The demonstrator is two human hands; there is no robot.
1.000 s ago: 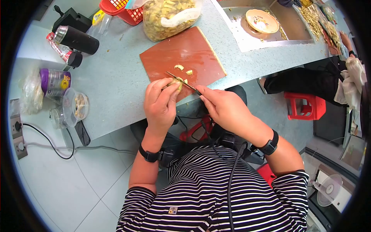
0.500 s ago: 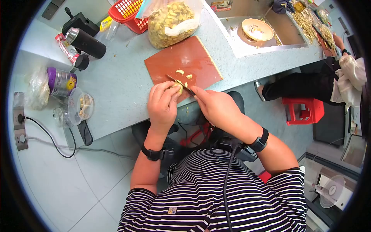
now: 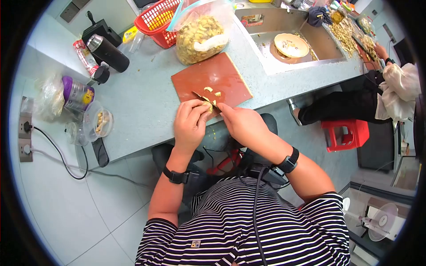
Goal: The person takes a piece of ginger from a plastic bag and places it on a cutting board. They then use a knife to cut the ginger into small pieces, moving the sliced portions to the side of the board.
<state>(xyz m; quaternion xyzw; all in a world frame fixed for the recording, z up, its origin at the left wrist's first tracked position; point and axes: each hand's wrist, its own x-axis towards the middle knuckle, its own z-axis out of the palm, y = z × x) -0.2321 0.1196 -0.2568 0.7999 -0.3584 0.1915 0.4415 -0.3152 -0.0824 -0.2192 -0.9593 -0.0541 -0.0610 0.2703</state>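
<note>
Both busy: L hand pinches piece, R hand grips knife, over board nr. edge. Risk: knife may slip if piece twists, nicking L fingers v. close by.

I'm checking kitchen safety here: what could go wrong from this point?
The left hand steadies a pale piece right against the knife held in the right hand, so a slip might cut a finger. The red board lies close to the counter's front edge, so trimmings might drop off.
</note>
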